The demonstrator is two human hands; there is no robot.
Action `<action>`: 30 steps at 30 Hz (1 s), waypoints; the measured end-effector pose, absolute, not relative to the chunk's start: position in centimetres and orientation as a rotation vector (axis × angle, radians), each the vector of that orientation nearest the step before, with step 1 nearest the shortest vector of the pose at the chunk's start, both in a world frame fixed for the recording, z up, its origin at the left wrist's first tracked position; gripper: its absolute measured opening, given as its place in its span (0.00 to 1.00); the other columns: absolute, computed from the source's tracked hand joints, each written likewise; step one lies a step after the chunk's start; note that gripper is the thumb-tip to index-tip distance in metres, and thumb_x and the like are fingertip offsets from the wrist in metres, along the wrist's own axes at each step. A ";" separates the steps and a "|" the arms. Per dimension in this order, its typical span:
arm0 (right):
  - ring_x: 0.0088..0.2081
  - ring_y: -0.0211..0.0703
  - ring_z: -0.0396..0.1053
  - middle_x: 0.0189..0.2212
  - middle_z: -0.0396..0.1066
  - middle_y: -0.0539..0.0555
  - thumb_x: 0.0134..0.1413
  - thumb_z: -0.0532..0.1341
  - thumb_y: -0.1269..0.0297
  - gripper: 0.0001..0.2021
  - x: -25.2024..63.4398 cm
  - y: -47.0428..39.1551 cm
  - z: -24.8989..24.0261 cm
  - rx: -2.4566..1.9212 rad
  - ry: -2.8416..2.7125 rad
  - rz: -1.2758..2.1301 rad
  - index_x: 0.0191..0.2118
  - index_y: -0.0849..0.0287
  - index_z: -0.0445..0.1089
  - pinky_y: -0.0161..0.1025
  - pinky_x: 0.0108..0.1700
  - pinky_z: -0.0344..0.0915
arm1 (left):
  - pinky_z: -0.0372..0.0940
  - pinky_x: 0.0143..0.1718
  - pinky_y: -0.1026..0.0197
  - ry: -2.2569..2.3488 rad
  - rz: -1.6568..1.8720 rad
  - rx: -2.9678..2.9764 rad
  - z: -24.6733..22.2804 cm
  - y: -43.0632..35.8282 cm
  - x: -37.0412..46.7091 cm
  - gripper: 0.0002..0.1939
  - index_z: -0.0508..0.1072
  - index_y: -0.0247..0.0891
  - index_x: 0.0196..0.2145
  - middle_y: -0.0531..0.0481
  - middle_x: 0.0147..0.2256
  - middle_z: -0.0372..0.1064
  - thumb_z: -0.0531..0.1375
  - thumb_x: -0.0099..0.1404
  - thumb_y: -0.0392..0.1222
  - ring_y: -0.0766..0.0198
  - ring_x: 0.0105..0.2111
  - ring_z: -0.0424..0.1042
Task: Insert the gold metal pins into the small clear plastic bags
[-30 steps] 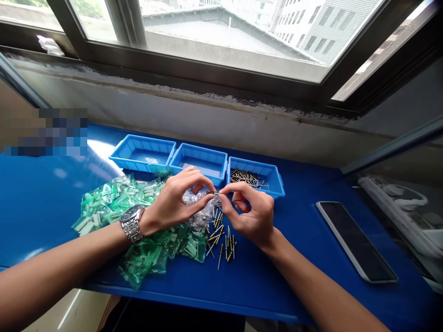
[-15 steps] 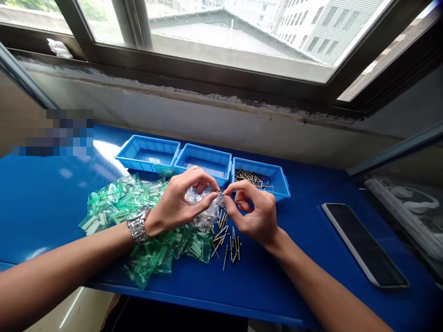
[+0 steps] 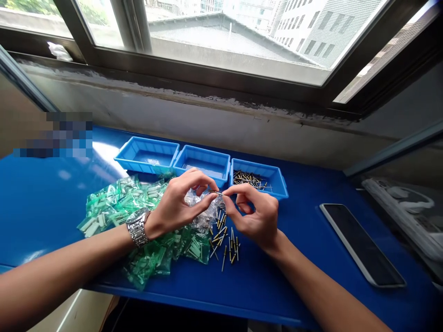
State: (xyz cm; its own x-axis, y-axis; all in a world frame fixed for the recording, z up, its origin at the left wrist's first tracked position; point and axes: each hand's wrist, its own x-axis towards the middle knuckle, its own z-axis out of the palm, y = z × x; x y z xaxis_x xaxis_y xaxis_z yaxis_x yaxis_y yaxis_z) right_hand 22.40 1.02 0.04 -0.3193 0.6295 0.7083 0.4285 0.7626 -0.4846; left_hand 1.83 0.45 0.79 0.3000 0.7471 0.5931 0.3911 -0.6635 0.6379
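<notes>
Between my two hands is a thin blind rivet (image 3: 215, 192), gold at one end with a silver pin. My left hand (image 3: 185, 198) pinches its left end between thumb and forefinger. The other end sits in the closed fingertips of my right hand (image 3: 254, 212). Below them on the blue table (image 3: 263, 286) lie several loose rivets (image 3: 224, 244), gold and black with silver pins. Clear plastic bags (image 3: 206, 212) are partly hidden behind my left hand. Green plastic packets (image 3: 117, 203) with pale pieces inside spread around my left wrist.
Three blue bins stand in a row behind my hands; the right bin (image 3: 278, 182) holds many rivets, the middle bin (image 3: 204, 154) and left bin (image 3: 145, 150) some clear plastic. A phone (image 3: 362, 244) lies at the right, beside a plastic-wrapped stack (image 3: 408, 212). A window (image 3: 235, 46) is ahead.
Both hands keep their pinch on the rivet and have barely moved. The whole view has shifted very slightly.
</notes>
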 end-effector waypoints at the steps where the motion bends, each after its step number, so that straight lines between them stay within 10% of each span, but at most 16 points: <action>1: 0.17 0.32 0.52 0.17 0.55 0.42 0.61 0.64 0.67 0.01 22.3 0.9 0.1 -0.786 -1.952 0.217 0.37 0.55 0.73 0.35 0.21 0.55 | 0.61 0.35 0.58 1.012 1.290 2.217 0.8 0.4 1.9 0.03 0.74 0.38 0.39 0.53 0.28 0.64 0.63 0.70 0.40 0.64 0.30 0.62; 17: 0.18 0.31 0.54 0.18 0.55 0.42 0.60 0.64 0.68 0.01 22.4 1.5 0.2 -0.727 -2.125 0.414 0.38 0.59 0.73 0.33 0.22 0.55 | 0.60 0.36 0.58 0.929 1.310 2.284 0.7 0.4 1.8 0.02 0.74 0.37 0.40 0.53 0.28 0.63 0.64 0.69 0.37 0.64 0.31 0.62; 30: 0.19 0.34 0.57 0.17 0.58 0.44 0.59 0.64 0.62 0.06 29.2 5.1 3.4 -1.271 -2.163 -0.101 0.34 0.58 0.76 0.35 0.27 0.56 | 0.63 0.36 0.58 0.941 1.333 2.168 0.5 0.5 1.7 0.05 0.71 0.37 0.36 0.51 0.32 0.70 0.61 0.71 0.39 0.64 0.34 0.67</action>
State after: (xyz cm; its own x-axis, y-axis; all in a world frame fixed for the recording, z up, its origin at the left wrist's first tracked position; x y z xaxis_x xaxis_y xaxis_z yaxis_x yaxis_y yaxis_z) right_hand 29.22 5.10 3.39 -0.3446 0.7648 0.5444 0.8121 0.5337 -0.2358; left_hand 1.72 0.48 0.47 0.3095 0.7334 0.6053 0.3253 -0.6798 0.6573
